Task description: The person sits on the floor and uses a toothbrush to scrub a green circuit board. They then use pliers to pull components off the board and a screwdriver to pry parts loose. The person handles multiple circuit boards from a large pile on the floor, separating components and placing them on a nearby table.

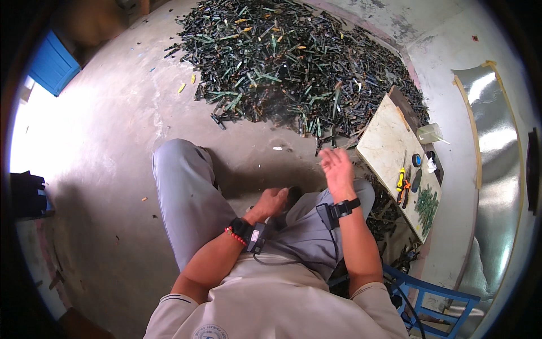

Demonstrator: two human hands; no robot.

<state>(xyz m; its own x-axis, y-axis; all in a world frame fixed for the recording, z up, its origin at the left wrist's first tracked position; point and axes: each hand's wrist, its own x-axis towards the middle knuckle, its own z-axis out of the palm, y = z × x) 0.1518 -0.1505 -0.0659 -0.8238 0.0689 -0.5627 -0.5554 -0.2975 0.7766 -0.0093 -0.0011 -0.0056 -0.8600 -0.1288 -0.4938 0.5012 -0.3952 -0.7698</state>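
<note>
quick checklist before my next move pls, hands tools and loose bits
1. Right hand empty: ok, raised, nothing seen in it.
2. Left hand empty: cannot tell, fingers curled.
3. Yellow-and-black screwdriver on the white tabletop: ok.
4. Orange-and-black pliers on the tabletop: ok.
5. All loose bits in the big pile: not ok, yellow pieces lie apart on the floor.
</note>
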